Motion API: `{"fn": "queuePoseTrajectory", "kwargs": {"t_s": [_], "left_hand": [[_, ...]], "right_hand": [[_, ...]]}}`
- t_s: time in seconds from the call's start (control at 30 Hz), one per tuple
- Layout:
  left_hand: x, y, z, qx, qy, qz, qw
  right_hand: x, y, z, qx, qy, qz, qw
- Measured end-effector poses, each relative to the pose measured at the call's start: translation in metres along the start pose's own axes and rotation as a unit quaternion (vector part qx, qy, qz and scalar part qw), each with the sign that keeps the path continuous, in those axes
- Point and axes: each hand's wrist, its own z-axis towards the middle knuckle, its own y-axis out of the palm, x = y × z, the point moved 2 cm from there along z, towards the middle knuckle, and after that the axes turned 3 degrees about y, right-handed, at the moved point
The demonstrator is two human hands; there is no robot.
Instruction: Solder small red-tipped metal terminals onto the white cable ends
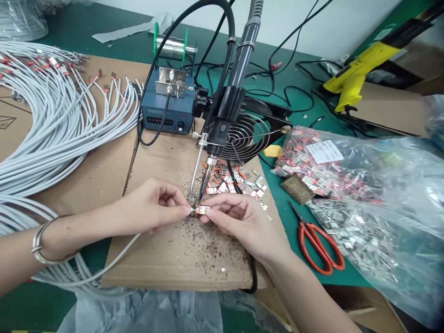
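Note:
My left hand [164, 206] pinches the end of a white cable [123, 252], which trails down and left beneath my wrist. Between finger and thumb, my right hand [236, 215] grips a small orange-and-silver USB connector [203, 210]. Cable end and connector meet just under the tip of a soldering iron [207, 178] clamped in a stand. A thin bent metal solder feed tube [194, 173] points at the same spot from the left. Whether the wires touch the contacts is too small to tell. Loose USB connectors [227, 182] lie scattered behind my right hand.
White cables [65, 120] fan out at left. A blue soldering station [166, 113] with a solder spool [173, 48] and a round fan [246, 136] stand behind. Red-handled scissors [321, 247], bags of connectors [312, 162] and metal shells [357, 236], and a yellow glue gun [360, 69] are right.

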Motion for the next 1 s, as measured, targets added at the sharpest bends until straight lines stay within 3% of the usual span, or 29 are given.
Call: {"fn": "queuePoseTrajectory", "kwargs": {"t_s": [0.4, 0.73, 1.0], "left_hand": [[-0.001, 0.000, -0.001, -0.003, 0.000, -0.006, 1.000], [-0.003, 0.000, 0.001, -0.013, -0.009, -0.013, 1.000], [-0.012, 0.005, 0.002, -0.013, 0.036, -0.053, 0.998]], "right_hand": [[-0.001, 0.000, 0.000, 0.000, -0.020, -0.033, 0.999], [0.000, 0.002, -0.001, 0.042, 0.019, -0.082, 0.996], [-0.002, 0.003, -0.005, 0.032, -0.005, -0.145, 0.989]]}}
